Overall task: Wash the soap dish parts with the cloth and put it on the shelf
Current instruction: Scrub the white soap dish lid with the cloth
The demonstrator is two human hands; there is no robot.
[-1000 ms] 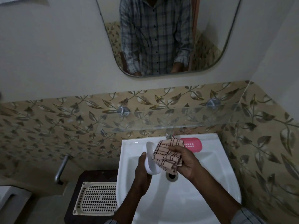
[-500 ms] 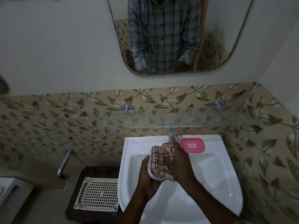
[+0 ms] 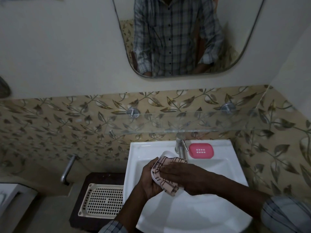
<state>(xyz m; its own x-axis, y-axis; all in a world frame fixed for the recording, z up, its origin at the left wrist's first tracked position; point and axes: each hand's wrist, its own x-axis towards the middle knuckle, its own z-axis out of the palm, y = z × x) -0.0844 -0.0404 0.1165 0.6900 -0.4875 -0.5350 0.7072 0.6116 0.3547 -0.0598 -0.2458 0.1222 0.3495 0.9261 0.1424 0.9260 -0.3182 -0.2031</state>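
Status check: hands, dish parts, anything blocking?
Left hand holds white dish part; right hand rubs cloth on it. Pink part on sink rim. Glass shelf unobstructed.

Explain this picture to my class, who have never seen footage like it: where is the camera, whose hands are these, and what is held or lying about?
There is no machine here. The camera sits on a person's head, looking down at their own hands over a white sink. The left hand holds a white soap dish part. The right hand presses a checked cloth against it, wiping. A pink soap dish part lies on the sink's back ledge beside the tap. Above runs a glass shelf. The mirror reflects the person's shirt.
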